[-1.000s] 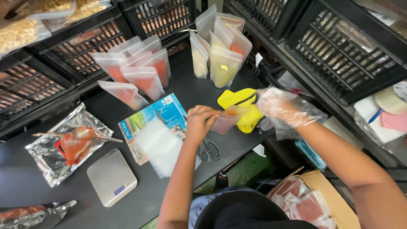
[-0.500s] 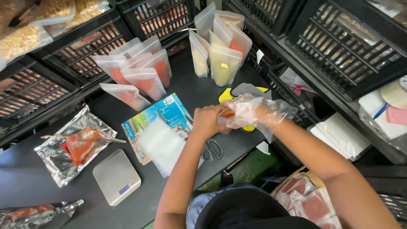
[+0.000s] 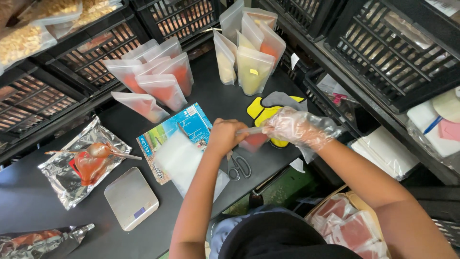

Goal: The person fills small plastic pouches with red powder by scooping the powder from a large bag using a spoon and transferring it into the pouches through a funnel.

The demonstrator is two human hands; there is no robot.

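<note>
nearest the viewer, a small grey scale (image 3: pixel 131 198) sits on the dark bench (image 3: pixel 28 201), with a crumpled foil bag (image 3: pixel 40 239) at the near left corner. a little farther left lies an opened foil pouch (image 3: pixel 76 165) with red contents and a spoon (image 3: pixel 98 151) resting on it. a stack of clear empty bags (image 3: pixel 184 160) lies on a blue printed card (image 3: pixel 184 125), and scissors (image 3: pixel 238 166) rest on the bench just under the hands.

at mid-bench both hands meet over a small pouch (image 3: pixel 254 140) with red contents. the bare left hand (image 3: pixel 224 136) is clenched around its left end, and the right hand (image 3: pixel 294 127), in a thin clear glove, pinches the top edge from the right; the pouch is held just above the bench. a yellow and grey glove (image 3: pixel 275 106) lies beneath and beyond the right hand.

farther back, filled pouches with red contents (image 3: pixel 163 79) stand to the left, and pouches with yellow and orange contents (image 3: pixel 249 50) stand right of centre. black crates (image 3: pixel 388 45) line the far edge and right side.
</note>
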